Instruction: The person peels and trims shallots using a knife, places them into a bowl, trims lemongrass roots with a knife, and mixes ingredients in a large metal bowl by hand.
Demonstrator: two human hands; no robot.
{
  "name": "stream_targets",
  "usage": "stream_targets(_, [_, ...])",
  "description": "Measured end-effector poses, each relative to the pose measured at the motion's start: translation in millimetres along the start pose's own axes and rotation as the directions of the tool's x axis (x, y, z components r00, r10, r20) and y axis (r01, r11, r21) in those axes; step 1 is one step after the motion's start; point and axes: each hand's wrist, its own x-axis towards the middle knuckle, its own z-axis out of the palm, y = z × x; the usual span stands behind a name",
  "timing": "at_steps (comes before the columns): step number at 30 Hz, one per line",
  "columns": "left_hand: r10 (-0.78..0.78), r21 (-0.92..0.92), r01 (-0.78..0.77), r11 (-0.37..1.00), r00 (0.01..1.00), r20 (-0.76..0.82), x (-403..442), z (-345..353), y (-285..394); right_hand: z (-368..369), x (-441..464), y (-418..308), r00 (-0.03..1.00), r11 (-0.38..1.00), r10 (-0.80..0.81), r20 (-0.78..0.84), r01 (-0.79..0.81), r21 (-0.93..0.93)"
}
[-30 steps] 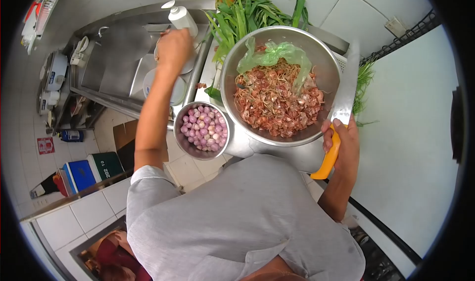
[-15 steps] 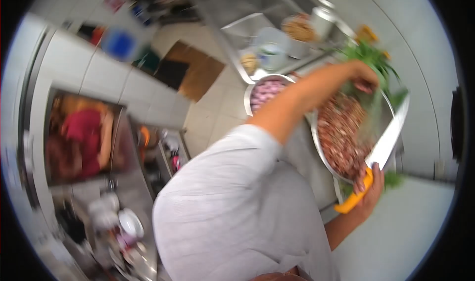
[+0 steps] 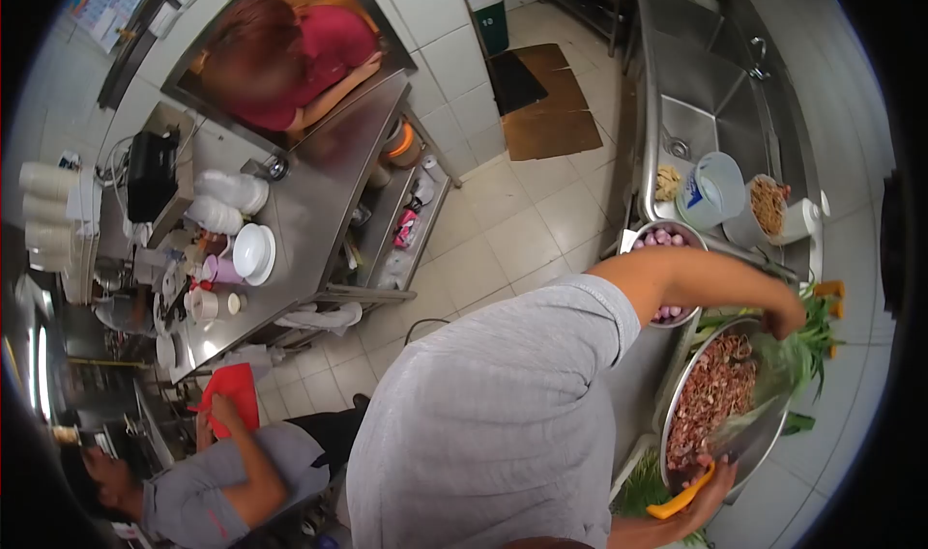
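Observation:
A large metal bowl (image 3: pixel 759 445) at the lower right holds reddish-brown peels (image 3: pixel 713 394) and a thin green plastic bag (image 3: pixel 779 370). Reaching over the bowl's upper rim, my left hand (image 3: pixel 785 312) is closed on the bag; its fingertips are partly hidden. My right hand (image 3: pixel 710 496), at the bowl's lower rim, grips the orange handle of a knife (image 3: pixel 681 494); its blade cannot be made out. Pink-purple shallots (image 3: pixel 662 238) fill a smaller pot, partly covered by my left forearm. Green leaves (image 3: pixel 820 327) lie beyond the bowl.
A steel sink (image 3: pixel 691 114) at the upper right has a clear tub (image 3: pixel 710 189) and a white pump bottle (image 3: pixel 800 218) beside it. A steel table (image 3: pixel 304 220) with dishes stands left. One person (image 3: pixel 333 51) leans at the opening; another (image 3: pixel 222 481) is lower left.
The view has swung left, bringing the steel table and another person into sight. My left hand has gone from the sink side to the bag in the bowl. The knife remains in my right hand.

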Motion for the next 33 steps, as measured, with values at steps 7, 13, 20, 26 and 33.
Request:
stream_targets(7, [0.080,0.403,-0.059,0.913,0.996,-0.033,-56,72,65,-39,63,31,0.969,0.983,0.014,-0.246,-0.058,-0.174])
stream_targets(13, [0.035,0.502,-0.102,0.859,0.989,0.143,-49,76,67,-25,17,8,0.939,0.957,-0.144,-0.314,0.051,-0.286])
stream_targets(20, [0.289,0.568,-0.168,0.806,0.948,-0.130,-69,83,52,-55,-15,17,0.984,0.940,-0.176,-0.011,0.172,0.294])
stream_targets(26, [0.317,0.428,-0.171,0.888,0.901,-0.297,-103,45,64,-11,-60,7,0.993,0.903,-0.108,0.046,0.079,0.423])
stream_targets(33, [0.094,-0.848,-0.313,0.428,0.949,-0.302,-157,42,84,5,-109,12,0.990,0.936,-0.125,0.068,0.095,0.340])
